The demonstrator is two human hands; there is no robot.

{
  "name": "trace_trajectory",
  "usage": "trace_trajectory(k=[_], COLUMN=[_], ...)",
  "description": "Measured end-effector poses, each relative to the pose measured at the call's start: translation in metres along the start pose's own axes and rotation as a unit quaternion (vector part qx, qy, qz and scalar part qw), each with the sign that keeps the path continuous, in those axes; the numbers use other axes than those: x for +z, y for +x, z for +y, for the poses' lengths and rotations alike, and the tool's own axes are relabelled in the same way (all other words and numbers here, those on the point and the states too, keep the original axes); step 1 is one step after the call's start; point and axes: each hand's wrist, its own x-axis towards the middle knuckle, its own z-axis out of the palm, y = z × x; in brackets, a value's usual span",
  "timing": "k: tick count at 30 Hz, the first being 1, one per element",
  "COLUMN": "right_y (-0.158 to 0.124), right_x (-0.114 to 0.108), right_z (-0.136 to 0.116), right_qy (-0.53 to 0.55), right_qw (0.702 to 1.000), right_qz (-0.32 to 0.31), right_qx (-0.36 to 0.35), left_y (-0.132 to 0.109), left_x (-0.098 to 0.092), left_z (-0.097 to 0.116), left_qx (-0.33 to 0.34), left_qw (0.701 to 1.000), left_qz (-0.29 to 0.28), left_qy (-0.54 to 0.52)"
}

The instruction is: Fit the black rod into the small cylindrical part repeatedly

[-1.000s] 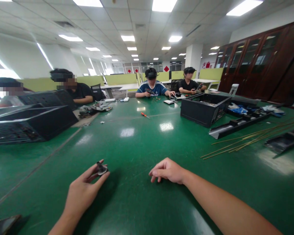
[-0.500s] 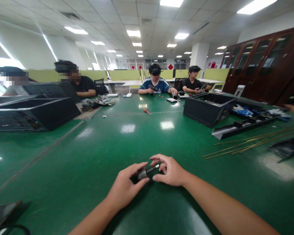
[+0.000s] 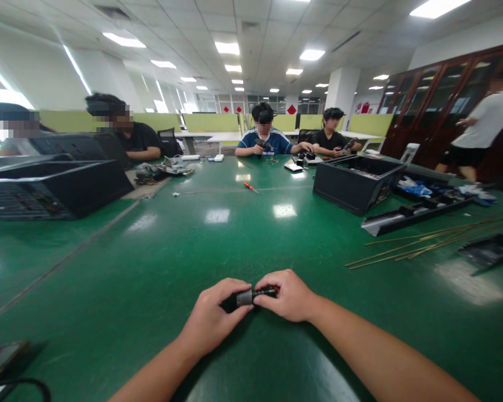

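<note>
A small dark metal cylinder with a thin shaft [image 3: 251, 295] is held between both my hands just above the green table [image 3: 218, 245]. My left hand [image 3: 212, 318] is closed round its thicker, grey end. My right hand [image 3: 287, 296] pinches the thin shaft end with curled fingers. The two hands meet at the near middle of the table.
A black case [image 3: 354, 181] and black rails [image 3: 414, 212] lie at the right, with thin brass rods [image 3: 423, 243] beside them. Another black case [image 3: 54, 187] stands at the left. A red screwdriver [image 3: 250, 187] lies mid-table. Several seated people work at the far side; one person stands at the right.
My left hand brought the small part from the left to the middle. My right hand opened, then closed on its shaft end. A standing person came into view at the right.
</note>
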Motion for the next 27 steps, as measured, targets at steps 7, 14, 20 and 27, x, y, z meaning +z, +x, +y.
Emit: trace_trajectory(k=[7,14,20,27], right_y=[-0.0014,-0.0016,-0.0015,-0.0016], right_x=[0.0011,-0.0004,-0.0004,-0.001], right_z=[-0.0024,-0.0041,-0.0025,-0.0024], right_qy=[-0.045,-0.059,-0.064,-0.066], right_qw=[0.999,0.997,0.996,0.996], right_qz=[0.009,0.026,0.035,0.043], right_qx=[-0.02,-0.047,-0.044,-0.041], left_y=[-0.0047,-0.0051,-0.0056,-0.0057], left_x=[0.0018,0.0014,0.0002,-0.0003], left_z=[-0.0014,-0.0033,-0.0043,-0.0061], left_qx=[0.003,-0.006,-0.007,-0.005], left_qw=[1.0,1.0,0.999,0.999], left_qz=[0.015,0.019,0.022,0.033], left_qy=[0.012,0.019,0.022,0.026])
